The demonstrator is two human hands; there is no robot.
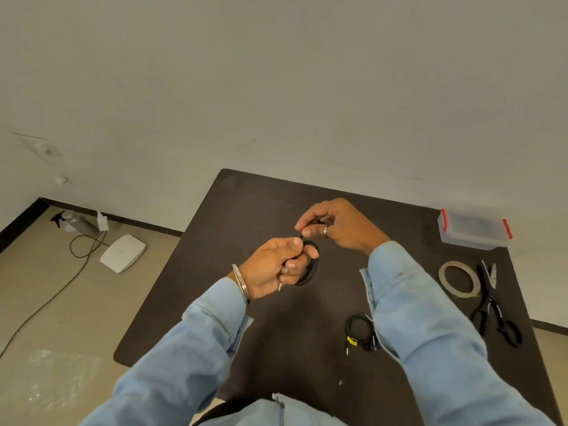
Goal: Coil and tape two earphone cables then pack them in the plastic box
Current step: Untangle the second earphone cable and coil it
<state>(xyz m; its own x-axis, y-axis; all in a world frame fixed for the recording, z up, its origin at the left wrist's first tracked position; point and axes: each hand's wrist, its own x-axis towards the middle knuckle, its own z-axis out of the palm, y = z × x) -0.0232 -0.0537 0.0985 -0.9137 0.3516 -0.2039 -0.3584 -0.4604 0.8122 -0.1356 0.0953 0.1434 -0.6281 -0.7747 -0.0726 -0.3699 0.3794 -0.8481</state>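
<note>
Plain grey wall, beige floor, dark brown square counter [276, 333] in the middle of the view. Left hand [272, 265] over counter centre, fingers curled tight round a black earphone cable coil [310, 269]; coil loop hangs out at 3 o'clock of that hand. Right hand [335, 224] just at 1 o'clock of the left, thumb and forefinger pinched together on the loose cable end; what exactly is pinched is too small to tell. Judgement: winding of this cable is nearly done, taping comes next. Grey tape roll [459, 279] lies at 3 o'clock, well apart, nearer the right hand; black-handled scissors [495, 305] just beside it, long axis 12 to 6. Second black coiled earphone cable with yellow tag [358, 332] lies at 5 o'clock near the right sleeve. Clear plastic box with red clips [475, 229], lid on, at 2 o'clock on the far corner.
</note>
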